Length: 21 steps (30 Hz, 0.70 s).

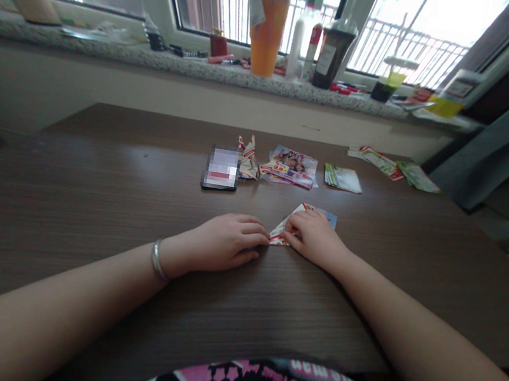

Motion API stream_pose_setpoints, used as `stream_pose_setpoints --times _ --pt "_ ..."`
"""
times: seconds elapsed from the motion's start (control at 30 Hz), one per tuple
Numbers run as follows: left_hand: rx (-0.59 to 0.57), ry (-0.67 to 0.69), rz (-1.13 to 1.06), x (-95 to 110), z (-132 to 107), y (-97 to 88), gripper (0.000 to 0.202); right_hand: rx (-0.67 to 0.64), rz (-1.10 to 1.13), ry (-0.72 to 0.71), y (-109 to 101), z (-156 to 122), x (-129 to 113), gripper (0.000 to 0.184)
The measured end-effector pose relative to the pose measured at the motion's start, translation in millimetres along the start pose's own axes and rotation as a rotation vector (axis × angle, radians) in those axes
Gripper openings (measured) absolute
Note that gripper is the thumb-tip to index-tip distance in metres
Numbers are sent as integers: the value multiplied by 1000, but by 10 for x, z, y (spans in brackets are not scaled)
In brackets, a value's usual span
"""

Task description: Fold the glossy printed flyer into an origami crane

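The folded paper lay on the surface at four o'clock from the phone, seemingly light, easily creased, best held by its edges, the left grip loosely spread at its eight-o'clock tip, the right grip curled over it, whether pinching I couldn't tell.

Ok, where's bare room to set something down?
Brown wooden tabletop looks bare left of the black-edged rectangular device and right of the right hand. Crowded: from that device through colourful glossy leaflets to the pale green paper stack.
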<state>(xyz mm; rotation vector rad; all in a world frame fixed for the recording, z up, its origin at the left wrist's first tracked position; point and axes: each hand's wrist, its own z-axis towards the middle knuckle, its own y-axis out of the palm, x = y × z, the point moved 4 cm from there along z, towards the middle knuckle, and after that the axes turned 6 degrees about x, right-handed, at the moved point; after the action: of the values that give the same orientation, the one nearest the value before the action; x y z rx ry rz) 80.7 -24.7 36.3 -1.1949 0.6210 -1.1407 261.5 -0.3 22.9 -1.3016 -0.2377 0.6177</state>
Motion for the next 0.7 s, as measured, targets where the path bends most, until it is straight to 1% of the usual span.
stream_pose_setpoints --times 0.37,0.7 --pt "-2 21 85 54 55 3 25 14 -3 -14 -7 10 -16 14" --pt "-54 9 44 24 40 -35 22 -13 -13 -6 0 8 -1 16"
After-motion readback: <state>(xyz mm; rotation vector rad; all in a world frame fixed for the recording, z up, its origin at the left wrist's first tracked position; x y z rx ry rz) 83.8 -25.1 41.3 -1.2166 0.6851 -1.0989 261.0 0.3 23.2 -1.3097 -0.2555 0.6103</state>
